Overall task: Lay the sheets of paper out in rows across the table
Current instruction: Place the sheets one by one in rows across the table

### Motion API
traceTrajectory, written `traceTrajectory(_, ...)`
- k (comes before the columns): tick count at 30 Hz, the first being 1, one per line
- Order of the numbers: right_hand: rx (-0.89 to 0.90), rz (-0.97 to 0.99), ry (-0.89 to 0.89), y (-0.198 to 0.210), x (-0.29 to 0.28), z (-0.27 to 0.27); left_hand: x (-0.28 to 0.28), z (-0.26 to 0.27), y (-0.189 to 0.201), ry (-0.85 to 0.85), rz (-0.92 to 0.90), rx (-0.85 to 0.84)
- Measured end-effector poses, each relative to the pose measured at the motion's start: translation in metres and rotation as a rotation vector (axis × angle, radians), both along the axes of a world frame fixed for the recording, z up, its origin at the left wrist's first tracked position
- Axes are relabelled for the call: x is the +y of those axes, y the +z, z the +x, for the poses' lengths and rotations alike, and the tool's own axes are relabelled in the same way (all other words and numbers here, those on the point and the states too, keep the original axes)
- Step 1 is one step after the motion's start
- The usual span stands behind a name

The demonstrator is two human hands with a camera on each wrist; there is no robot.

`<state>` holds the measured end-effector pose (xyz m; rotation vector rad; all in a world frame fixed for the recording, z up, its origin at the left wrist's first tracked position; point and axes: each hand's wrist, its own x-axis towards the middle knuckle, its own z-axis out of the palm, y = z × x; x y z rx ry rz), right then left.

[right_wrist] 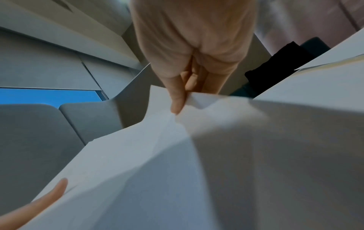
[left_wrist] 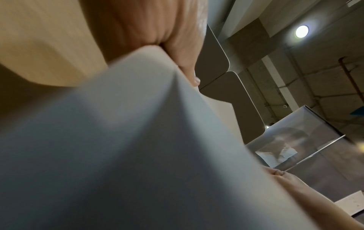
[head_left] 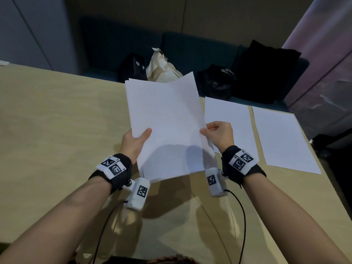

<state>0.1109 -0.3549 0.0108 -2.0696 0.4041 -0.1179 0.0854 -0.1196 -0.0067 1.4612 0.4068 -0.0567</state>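
A stack of white paper sheets (head_left: 163,126) is held above the middle of the wooden table (head_left: 47,121). My left hand (head_left: 137,139) grips the stack's left edge, thumb on top. My right hand (head_left: 217,132) pinches the right edge of the top sheet (head_left: 182,103), which lifts off the stack at its far right corner. In the right wrist view the pinched sheet (right_wrist: 197,140) creases under the thumb (right_wrist: 177,99). The left wrist view is filled by the stack's blurred underside (left_wrist: 138,147). Two single sheets lie flat on the table at the right, one (head_left: 230,119) beside the other (head_left: 285,140).
Behind the table's far edge sit black bags (head_left: 217,80), a beige bag (head_left: 162,67) and a dark cloth (head_left: 266,69) on a dark bench. The table's right edge runs just past the outer sheet. Cables (head_left: 242,216) trail from the wrist cameras over the near table.
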Motion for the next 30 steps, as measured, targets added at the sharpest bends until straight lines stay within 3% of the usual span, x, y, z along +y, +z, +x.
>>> traceTrajectory(10,-0.004,0.034,-0.033,-0.011,0.059,0.014,0.073,0.001,0.004,0.01,0.035,0.006)
traceTrajectory(20,0.132,-0.17,-0.268,-0.029,0.052,0.061,0.155,0.004,-0.004,0.111,0.123,0.022)
traceTrajectory(30,0.266,-0.27,-0.336,-0.043,0.058,0.084,0.186,0.023,-0.009,0.103,0.101,0.049)
